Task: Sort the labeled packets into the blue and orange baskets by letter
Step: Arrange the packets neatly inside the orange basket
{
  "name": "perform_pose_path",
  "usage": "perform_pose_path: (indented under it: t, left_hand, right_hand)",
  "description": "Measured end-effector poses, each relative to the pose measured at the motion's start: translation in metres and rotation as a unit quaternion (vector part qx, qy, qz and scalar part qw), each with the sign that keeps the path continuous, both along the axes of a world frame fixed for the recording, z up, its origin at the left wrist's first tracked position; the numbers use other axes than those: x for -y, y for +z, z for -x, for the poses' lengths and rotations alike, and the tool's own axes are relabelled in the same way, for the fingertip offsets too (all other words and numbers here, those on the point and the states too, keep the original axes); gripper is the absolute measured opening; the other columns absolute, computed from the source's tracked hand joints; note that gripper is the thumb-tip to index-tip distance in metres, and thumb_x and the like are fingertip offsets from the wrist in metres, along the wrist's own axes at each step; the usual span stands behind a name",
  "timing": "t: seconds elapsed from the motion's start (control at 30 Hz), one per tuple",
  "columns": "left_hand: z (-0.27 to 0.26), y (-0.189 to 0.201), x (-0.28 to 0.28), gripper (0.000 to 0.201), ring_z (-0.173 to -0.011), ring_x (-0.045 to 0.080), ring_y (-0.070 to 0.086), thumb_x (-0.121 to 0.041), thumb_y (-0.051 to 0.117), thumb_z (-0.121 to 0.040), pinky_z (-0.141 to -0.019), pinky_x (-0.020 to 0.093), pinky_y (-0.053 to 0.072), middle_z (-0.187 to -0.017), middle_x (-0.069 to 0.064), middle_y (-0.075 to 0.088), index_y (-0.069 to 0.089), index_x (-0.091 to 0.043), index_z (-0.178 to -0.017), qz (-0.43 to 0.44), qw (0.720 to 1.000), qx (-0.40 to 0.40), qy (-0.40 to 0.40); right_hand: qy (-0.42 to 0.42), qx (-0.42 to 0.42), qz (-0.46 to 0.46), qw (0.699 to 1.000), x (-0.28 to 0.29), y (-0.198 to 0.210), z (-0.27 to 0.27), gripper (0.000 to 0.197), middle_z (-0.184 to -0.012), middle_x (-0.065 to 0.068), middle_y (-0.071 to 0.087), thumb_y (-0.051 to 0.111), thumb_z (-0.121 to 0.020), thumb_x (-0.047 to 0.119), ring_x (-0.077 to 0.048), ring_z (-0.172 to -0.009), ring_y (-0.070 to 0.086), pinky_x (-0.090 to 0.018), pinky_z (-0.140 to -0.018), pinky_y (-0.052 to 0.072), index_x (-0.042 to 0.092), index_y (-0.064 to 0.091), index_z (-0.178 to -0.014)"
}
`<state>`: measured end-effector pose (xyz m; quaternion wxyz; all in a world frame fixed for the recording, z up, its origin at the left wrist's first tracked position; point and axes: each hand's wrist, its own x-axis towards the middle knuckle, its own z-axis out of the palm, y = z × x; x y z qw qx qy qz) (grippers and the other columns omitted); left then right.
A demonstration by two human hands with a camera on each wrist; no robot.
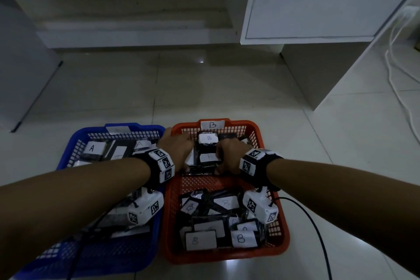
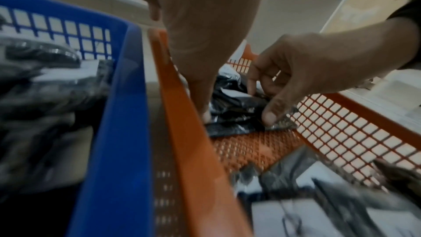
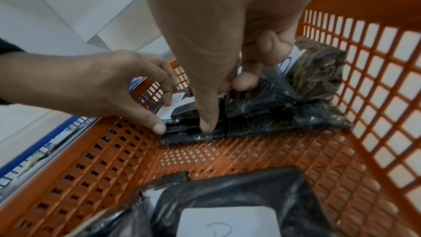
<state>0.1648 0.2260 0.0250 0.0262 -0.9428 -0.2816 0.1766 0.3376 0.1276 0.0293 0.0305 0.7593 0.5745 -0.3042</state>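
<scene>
Fingers of both hands are being lowered onto a stack of black packets (image 1: 205, 154) at the far end of the orange basket (image 1: 281, 229) in the head view. The left hand (image 1: 176, 146) is being reached across the basket's left rim, and the right hand (image 1: 227, 154) is being held just beside it; whether anything is being gripped cannot be told here. A packet marked B (image 1: 209, 138) is lying on top of the stack. More B packets (image 1: 241, 238) are being kept at the near end of that basket, and packets marked A (image 1: 92, 148) are lying in the blue basket (image 1: 68, 154), which is touching the orange one. A white cabinet (image 1: 318, 2) and a white cable (image 1: 400, 88) are standing well apart on the tiled floor (image 1: 181, 88).

Seen from the left wrist, the left hand (image 2: 205, 33) is being stretched down with its thumb touching the stack's (image 2: 234, 107) left edge, while the right hand (image 2: 303, 71) is being curled around the right edge, thumb and fingers pinching black wrap.

Seen from the right wrist, the right hand's (image 3: 227, 30) thumb is being pressed on the front of the stack (image 3: 273, 114) and its fingers are being bent behind. The left hand (image 3: 95, 84) is being arched, thumb tip and fingertips touching the packets' left side.
</scene>
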Motion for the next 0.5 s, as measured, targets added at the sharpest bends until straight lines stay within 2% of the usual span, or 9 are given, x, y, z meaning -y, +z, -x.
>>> perform_pose_path:
  t: [0.1,0.17,0.23,0.3,0.37,0.43,0.5]
  left_hand:
    - [-0.003,0.007,0.001,0.063,-0.118,0.023,0.043,-0.069,0.071,-0.07,-0.102,0.044,0.028,-0.122,-0.002,0.051,0.059,-0.025,-0.114,-0.021,0.999,-0.017,-0.019]
    - [0.0,0.011,0.0,0.063,-0.114,0.022,0.044,-0.074,0.069,-0.067,-0.096,0.043,0.029,-0.116,-0.004,0.051,0.059,-0.029,-0.11,-0.019,1.0,0.001,-0.022]
    - [0.004,0.014,0.002,0.044,-0.109,0.019,0.048,-0.065,0.071,-0.071,-0.087,0.039,0.029,-0.108,-0.007,0.054,0.061,-0.031,-0.098,0.012,0.997,0.07,-0.022]
    - [0.007,0.019,0.008,0.023,-0.095,0.012,0.058,-0.05,0.07,-0.079,-0.085,0.035,0.038,-0.095,-0.012,0.061,0.06,-0.031,-0.087,0.095,0.989,0.114,-0.029]
    - [0.009,0.024,0.02,0.014,-0.08,0.004,0.063,-0.041,0.069,-0.081,-0.083,0.036,0.054,-0.085,-0.015,0.067,0.062,-0.031,-0.088,0.222,0.972,0.069,-0.022]
    - [0.012,0.028,0.035,0.022,-0.084,0.003,0.065,-0.039,0.07,-0.079,-0.083,0.035,0.058,-0.09,-0.017,0.07,0.066,-0.033,-0.1,0.308,0.951,-0.023,-0.029]
    - [0.016,0.026,0.048,0.038,-0.092,0.008,0.064,-0.04,0.072,-0.078,-0.086,0.032,0.056,-0.103,-0.014,0.069,0.064,-0.033,-0.114,0.309,0.944,-0.097,-0.067]
  right_hand:
    - [0.01,-0.003,0.004,1.0,0.001,0.002,-0.001,0.05,-0.112,0.0,0.059,0.09,-0.064,0.042,-0.022,-0.095,0.06,-0.035,-0.078,0.055,0.027,0.059,-0.099]
    - [0.018,-0.021,0.002,1.0,0.002,0.008,-0.003,0.046,-0.107,0.001,0.06,0.09,-0.066,0.033,-0.02,-0.092,0.06,-0.029,-0.071,0.051,0.023,0.062,-0.1]
    - [0.03,-0.038,-0.009,0.999,0.004,0.016,-0.003,0.036,-0.1,0.001,0.063,0.087,-0.071,0.021,-0.018,-0.086,0.06,-0.023,-0.063,0.047,0.018,0.066,-0.099]
    - [0.052,-0.051,-0.005,0.997,0.009,0.024,-0.002,0.02,-0.092,0.001,0.067,0.08,-0.077,0.015,-0.015,-0.078,0.061,-0.019,-0.059,0.045,0.014,0.07,-0.095]
    - [0.061,-0.103,0.065,0.991,0.018,0.026,-0.004,0.004,-0.088,-0.002,0.075,0.075,-0.083,0.016,-0.013,-0.07,0.068,-0.022,-0.065,0.052,0.014,0.074,-0.087]
    - [0.073,-0.162,0.159,0.971,0.028,0.025,-0.003,0.009,-0.085,0.0,0.078,0.074,-0.085,0.025,-0.014,-0.069,0.073,-0.031,-0.07,0.051,0.017,0.077,-0.085]
    - [0.086,-0.173,0.194,0.962,0.035,0.021,0.003,0.018,-0.086,0.005,0.078,0.072,-0.085,0.039,-0.015,-0.075,0.074,-0.037,-0.073,0.054,0.022,0.077,-0.085]
